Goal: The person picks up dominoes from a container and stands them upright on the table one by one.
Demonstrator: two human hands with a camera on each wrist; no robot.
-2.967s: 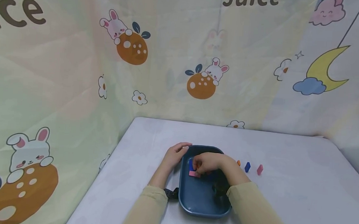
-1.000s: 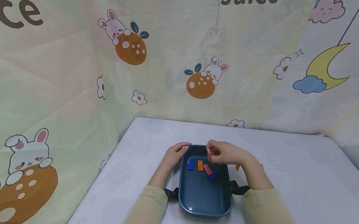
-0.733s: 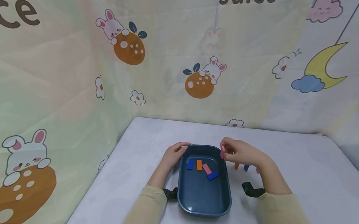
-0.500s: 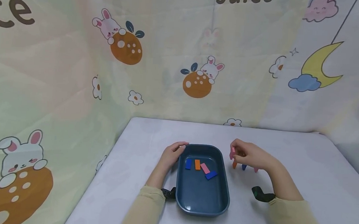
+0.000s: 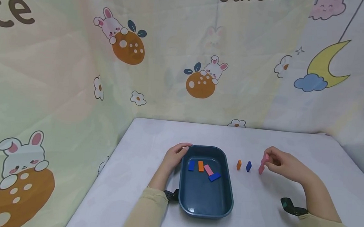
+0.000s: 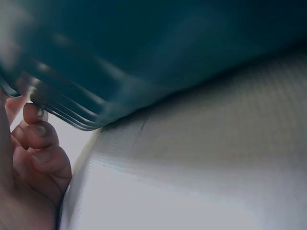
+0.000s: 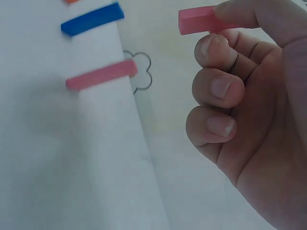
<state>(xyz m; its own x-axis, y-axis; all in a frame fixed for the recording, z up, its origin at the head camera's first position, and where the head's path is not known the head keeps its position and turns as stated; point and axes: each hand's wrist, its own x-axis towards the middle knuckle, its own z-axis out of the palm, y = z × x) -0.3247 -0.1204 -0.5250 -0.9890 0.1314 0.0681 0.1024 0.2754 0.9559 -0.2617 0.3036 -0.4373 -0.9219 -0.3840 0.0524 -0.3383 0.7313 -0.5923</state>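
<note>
A pink block (image 5: 266, 157) is pinched between the thumb and index finger of my right hand (image 5: 286, 165). It overlaps the top of another pink block (image 5: 261, 169) standing on the table; in the right wrist view a gap shows between the held block (image 7: 196, 20) and the standing pink one (image 7: 101, 74). To their left stand a blue block (image 5: 249, 166) and an orange block (image 5: 239, 165). My left hand (image 5: 173, 157) grips the far left corner of a dark blue tray (image 5: 206, 201); its fingers curl by the tray's outer side in the left wrist view.
Inside the tray lie two blue blocks, one of them at the left (image 5: 191, 165), an orange block (image 5: 201, 166) and a pink block (image 5: 208, 169). A white cloth covers the table (image 5: 168, 131). A printed curtain (image 5: 162, 77) hangs behind it.
My right hand has lifted a pink block out of the tray and carried it rightward, past the standing orange and blue blocks, to the standing pink one. The left hand stays at the tray's corner.
</note>
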